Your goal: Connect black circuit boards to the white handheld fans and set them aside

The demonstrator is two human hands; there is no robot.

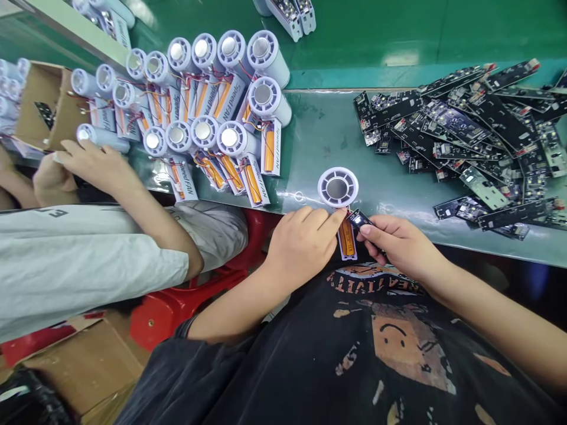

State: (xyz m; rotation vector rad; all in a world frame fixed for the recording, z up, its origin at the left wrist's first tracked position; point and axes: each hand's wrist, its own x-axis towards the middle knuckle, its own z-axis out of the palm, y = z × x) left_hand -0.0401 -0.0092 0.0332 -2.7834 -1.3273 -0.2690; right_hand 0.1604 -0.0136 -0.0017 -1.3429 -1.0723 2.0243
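A light purple fan unit (337, 188) with a round vented end sits at the table's near edge, its handle pointing toward me. An orange battery (348, 239) lies in the open handle. My left hand (305, 239) is closed around the handle's left side, with its index finger at the wires below the round end. Between the thumb and fingers of my right hand (390, 239) is a small black circuit board (359, 219), held just right of the handle. The board's lower end is hidden by my fingers.
Several similar fan units (263, 97) stand in rows at the left. A pile of circuit boards (460, 127) covers the right side of the table (323, 130). At the far left, a co-worker's hands (95, 168) are near a cardboard box (39, 106). A red stool (163, 313) stands below.
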